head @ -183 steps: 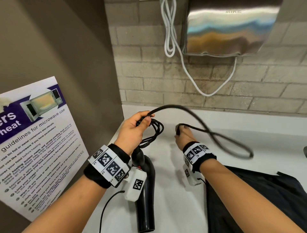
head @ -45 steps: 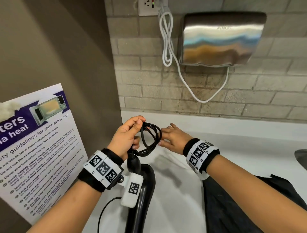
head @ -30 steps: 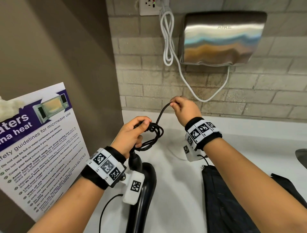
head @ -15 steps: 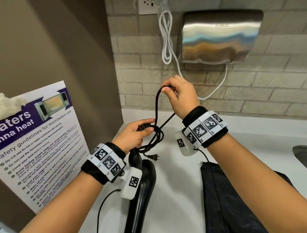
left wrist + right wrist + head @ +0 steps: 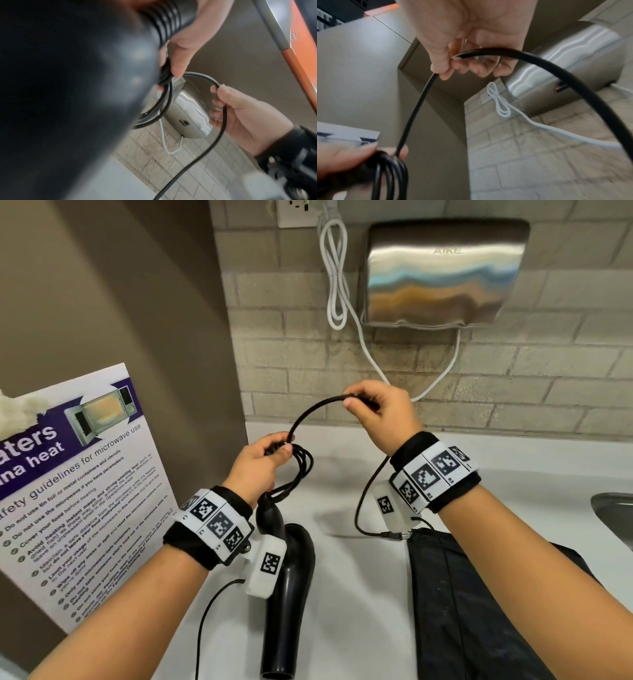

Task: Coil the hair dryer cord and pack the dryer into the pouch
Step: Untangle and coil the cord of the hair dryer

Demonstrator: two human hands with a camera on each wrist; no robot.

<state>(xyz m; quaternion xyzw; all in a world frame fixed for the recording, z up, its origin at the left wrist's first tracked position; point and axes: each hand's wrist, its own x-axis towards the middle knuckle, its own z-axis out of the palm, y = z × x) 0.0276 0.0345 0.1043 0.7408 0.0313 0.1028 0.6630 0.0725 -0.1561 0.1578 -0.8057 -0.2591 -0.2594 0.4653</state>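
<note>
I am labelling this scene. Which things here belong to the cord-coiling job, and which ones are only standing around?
Job:
- black cord
- hair dryer
- black pouch
- left hand
- right hand

Just there:
- hand dryer
- white cable
- microwave poster
- wall socket

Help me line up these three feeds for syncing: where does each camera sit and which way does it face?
Head: worn high, looking down at counter; both forearms, left hand, right hand show.
Left wrist: looks along the hand, up at hand dryer; dryer blocks much.
Right wrist: looks up past curled fingers toward the wall.
All share the cord.
</note>
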